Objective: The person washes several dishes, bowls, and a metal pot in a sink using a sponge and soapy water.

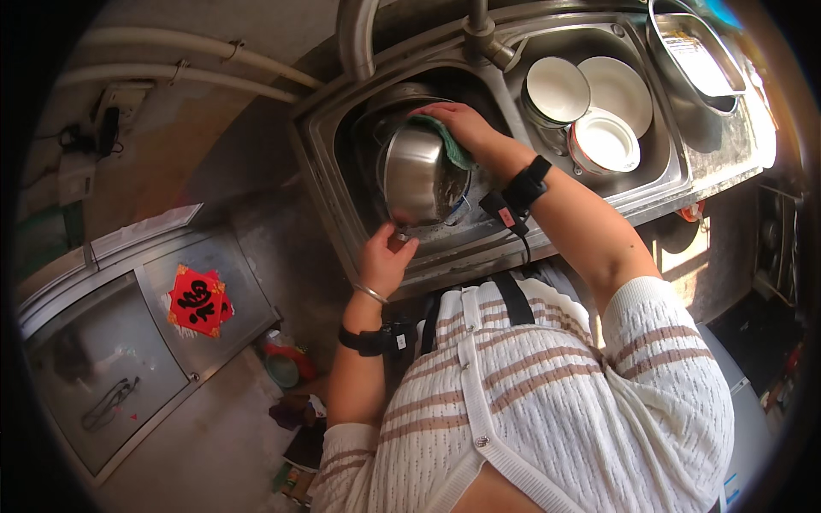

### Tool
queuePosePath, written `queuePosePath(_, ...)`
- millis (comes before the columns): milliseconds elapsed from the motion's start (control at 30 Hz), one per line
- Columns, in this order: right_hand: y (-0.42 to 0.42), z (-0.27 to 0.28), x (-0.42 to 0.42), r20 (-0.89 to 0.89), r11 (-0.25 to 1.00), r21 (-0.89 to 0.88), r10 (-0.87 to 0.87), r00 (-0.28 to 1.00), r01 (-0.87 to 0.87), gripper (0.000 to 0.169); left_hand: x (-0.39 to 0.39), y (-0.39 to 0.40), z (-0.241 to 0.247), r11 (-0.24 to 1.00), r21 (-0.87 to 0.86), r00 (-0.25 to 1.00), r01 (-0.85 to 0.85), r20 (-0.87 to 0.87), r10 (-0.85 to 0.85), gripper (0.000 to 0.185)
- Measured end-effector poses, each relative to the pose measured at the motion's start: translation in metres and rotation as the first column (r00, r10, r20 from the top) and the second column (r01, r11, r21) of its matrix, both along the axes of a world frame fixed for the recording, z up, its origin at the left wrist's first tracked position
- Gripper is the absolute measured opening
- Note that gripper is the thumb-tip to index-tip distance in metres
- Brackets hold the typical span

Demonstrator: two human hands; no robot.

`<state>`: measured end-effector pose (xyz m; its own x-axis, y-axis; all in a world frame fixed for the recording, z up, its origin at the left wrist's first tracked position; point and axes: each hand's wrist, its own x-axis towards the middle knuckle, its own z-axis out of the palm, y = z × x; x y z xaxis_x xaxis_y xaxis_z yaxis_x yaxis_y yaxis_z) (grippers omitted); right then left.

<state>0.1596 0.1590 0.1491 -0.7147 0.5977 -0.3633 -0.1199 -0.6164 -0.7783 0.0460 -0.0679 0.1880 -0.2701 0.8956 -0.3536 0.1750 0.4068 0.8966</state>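
A stainless steel pot (415,170) is tilted on its side in the left basin (354,186) of a double metal sink. My left hand (383,260) grips its short handle (403,236) between thumb and fingers, at the edge nearest my body. Spread over the pot's far right side, my right hand (471,130) presses a green cloth (457,149) against the metal. The ends of its fingers curl around the pot's upper edge. Behind the pot, another metal vessel (401,96) lies partly hidden in the basin. Wet, whitish spots show on the basin's near side.
The right basin (664,151) holds white bowls (558,90) and a white plate (619,86). Above the sink stands a metal faucet (490,45). Rectangular metal pans (689,77) sit at the right end. A glass-topped cabinet (115,359) is at lower left.
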Motion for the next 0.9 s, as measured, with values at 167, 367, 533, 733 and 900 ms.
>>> queuePosePath(167,-0.019,-0.007,0.023,0.009,0.954,-0.239,-0.183,0.983,0.18,0.031,0.013,0.005,0.018,0.973,-0.224,0.85,-0.057,0.501,0.165,0.027)
queuePosePath(367,-0.064,-0.007,0.032,-0.037,0.927,-0.067,-0.372,0.928,0.369,0.037,0.028,0.021,0.029,0.946,-0.269,0.509,-0.179,0.798,0.323,0.014)
queuePosePath(533,-0.096,-0.025,0.029,0.061,0.695,0.66,-0.427,0.902,0.285,0.046,0.039,0.041,0.02,0.899,-0.343,0.396,-0.274,0.812,0.43,0.042)
queuePosePath(733,-0.099,0.008,0.019,0.097,0.449,0.89,-0.344,0.934,0.073,0.052,0.038,0.05,0.02,0.839,-0.422,0.502,-0.344,0.673,0.544,0.039)
queuePosePath(900,-0.08,0.034,0.006,0.235,0.253,0.949,-0.16,0.959,-0.19,0.046,0.032,0.045,0.021,0.877,-0.418,0.714,-0.239,0.536,0.45,0.029)
